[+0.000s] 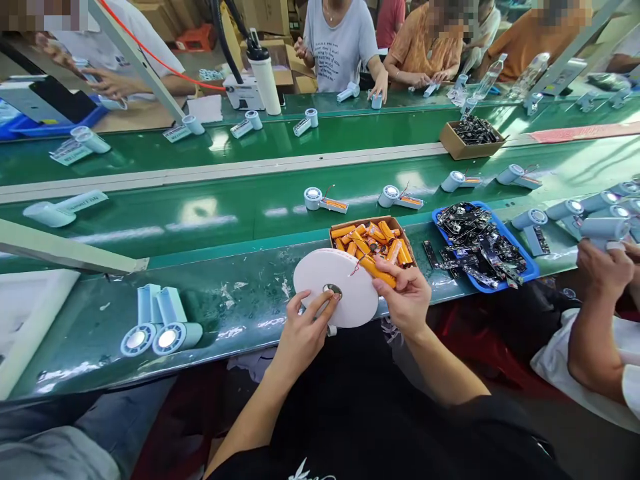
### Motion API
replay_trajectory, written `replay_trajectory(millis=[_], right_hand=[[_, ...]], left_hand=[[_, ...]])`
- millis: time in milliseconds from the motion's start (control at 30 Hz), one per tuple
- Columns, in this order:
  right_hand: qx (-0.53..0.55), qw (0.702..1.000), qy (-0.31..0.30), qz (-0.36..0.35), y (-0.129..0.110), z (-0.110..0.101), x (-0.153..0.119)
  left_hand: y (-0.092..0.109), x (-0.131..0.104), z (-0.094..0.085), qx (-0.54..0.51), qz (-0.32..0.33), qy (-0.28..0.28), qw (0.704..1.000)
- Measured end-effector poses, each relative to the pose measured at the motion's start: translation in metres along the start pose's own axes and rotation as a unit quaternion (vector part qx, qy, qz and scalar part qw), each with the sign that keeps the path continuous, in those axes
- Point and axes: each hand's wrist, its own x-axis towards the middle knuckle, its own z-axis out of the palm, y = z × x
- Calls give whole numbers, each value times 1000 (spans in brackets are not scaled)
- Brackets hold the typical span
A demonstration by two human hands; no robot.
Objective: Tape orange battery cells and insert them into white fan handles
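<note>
One white disc (336, 288) between two hands, one orange battery (379, 271) pinched.

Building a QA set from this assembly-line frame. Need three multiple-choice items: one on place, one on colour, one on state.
1. Where is the cardboard box of orange batteries?
A. just beyond the white disc
B. on the far belt
C. in the blue tray

2. What colour is the tray of circuit boards?
A. red
B. blue
C. white

3. What is the right hand doing?
A. resting flat on the belt
B. hanging empty
C. gripping an orange battery

Answers: 1 A, the box sits directly behind the disc, which the left hand holds. 2 B, its rim is blue. 3 C, the fingers pinch a battery at the disc's edge.
</note>
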Motion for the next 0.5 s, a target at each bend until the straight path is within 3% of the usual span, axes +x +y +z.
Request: replay_trajectory(millis=[200,267,400,433,500], right_hand=[[64,990,-49,117,2,-12,-1],[51,975,-108,189,-3,-20,13],[-58,912,-281,294,-25,-37,54],[-77,904,-298,298,-29,-38,62],[-63,920,-265,282,-31,-33,67]], left_hand=[[-14,0,-9,9,17,7,1000],[-23,2,-13,4,35,15,999],[-39,14,-26,7,102,6,995],[-40,18,-29,13,112,6,994],[-38,26,-32,34,118,18,992]])
